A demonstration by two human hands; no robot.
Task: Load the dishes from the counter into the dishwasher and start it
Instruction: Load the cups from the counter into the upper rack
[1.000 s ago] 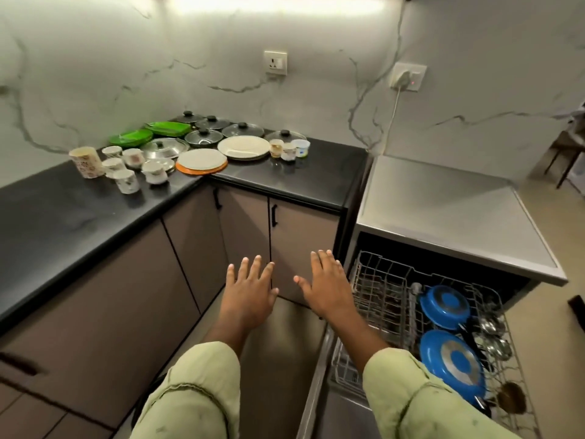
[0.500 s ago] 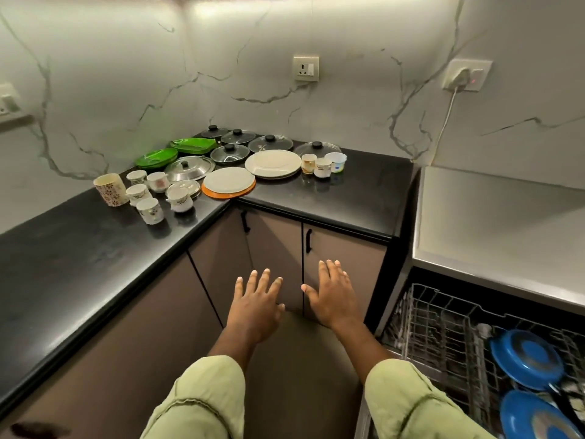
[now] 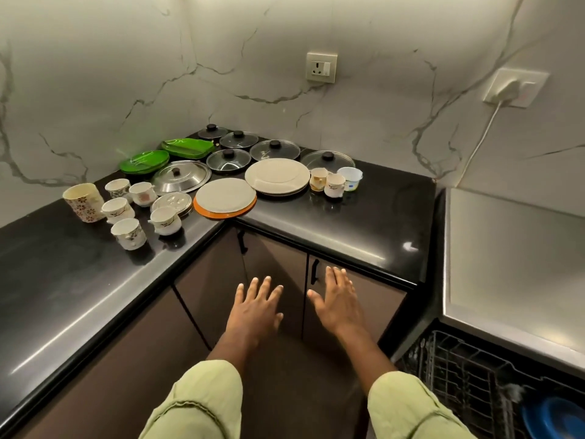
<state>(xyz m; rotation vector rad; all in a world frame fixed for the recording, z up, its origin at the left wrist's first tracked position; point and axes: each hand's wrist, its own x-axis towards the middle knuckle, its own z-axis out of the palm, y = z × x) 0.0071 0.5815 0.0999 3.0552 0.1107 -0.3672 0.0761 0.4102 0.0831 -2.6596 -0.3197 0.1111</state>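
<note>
The left grip (image 3: 253, 315) and right grip (image 3: 340, 307), both bare hands, are hovering released before the matte brown cabinet doors (image 3: 275, 280), fingers straight and spread, holding nothing. The dishes are sitting on the glossy black bench (image 3: 348, 223): round cream plates (image 3: 277, 176), green plates (image 3: 144, 160), a domed steel lid (image 3: 181, 177), knobbed glass lids (image 3: 274, 150) and patterned ceramic cups (image 3: 128, 233). At lower right, the dishwasher's wire rack (image 3: 459, 375) is holding a blue round pan (image 3: 557, 419).
</note>
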